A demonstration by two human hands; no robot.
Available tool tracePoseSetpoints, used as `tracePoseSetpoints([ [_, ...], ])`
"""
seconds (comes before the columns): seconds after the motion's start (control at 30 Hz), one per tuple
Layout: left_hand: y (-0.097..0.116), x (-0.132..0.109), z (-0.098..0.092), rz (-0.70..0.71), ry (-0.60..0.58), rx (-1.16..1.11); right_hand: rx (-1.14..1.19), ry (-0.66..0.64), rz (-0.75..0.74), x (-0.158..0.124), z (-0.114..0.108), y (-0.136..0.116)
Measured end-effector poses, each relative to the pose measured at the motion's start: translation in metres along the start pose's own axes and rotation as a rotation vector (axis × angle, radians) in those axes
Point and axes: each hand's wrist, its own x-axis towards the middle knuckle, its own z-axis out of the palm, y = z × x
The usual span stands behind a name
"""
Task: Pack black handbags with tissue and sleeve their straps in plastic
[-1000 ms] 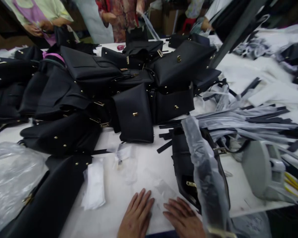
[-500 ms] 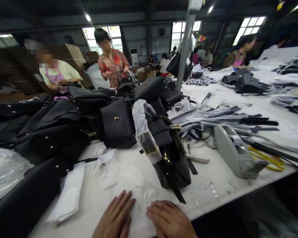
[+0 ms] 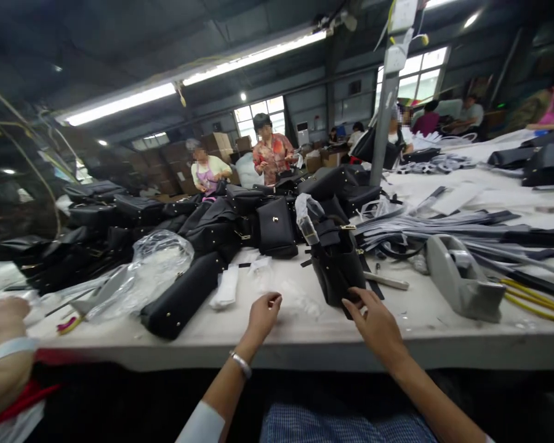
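A small black handbag (image 3: 335, 264) stands open on the white table, its handle in clear plastic wrap (image 3: 307, 215) and a gold clasp (image 3: 348, 227) at its top. My right hand (image 3: 376, 320) is at the bag's lower front edge, thumb and fingers closed on the dark strap that hangs there. Left of the bag, my left hand (image 3: 264, 312) hovers over the table edge with thumb and fingertips pressed together; whether anything is between them I cannot make out. Crumpled clear plastic (image 3: 300, 299) lies between my hands and the bag.
Black handbags (image 3: 277, 227) are piled behind and to the left. A grey tape dispenser (image 3: 461, 283), yellow loops (image 3: 530, 300), a light-coloured rod (image 3: 388, 281) and many grey straps (image 3: 397, 227) lie right. Folded white paper (image 3: 226, 288) lies left. A co-worker's arm (image 3: 7, 329) reaches in at far left.
The view has tilted up and swung left. Both hands were resting flat on the table; now they are raised, the left fingers drawn together and the right at the handbag's strap.
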Motion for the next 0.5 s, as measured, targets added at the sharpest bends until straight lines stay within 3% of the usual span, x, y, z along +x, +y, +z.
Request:
tracePoseSetpoints([
  [0.13, 0.021, 0.027, 0.014, -0.165, 0.022, 0.102, -0.001, -0.005, -0.013, 0.008, 0.005, -0.007],
  [0.27, 0.039, 0.035, 0.030, -0.223, 0.035, 0.090, -0.005, -0.018, -0.019, 0.000, 0.012, -0.007],
  [0.5, 0.052, 0.045, 0.041, -0.115, 0.124, -0.364, 0.073, -0.057, -0.065, -0.010, 0.025, 0.003],
])
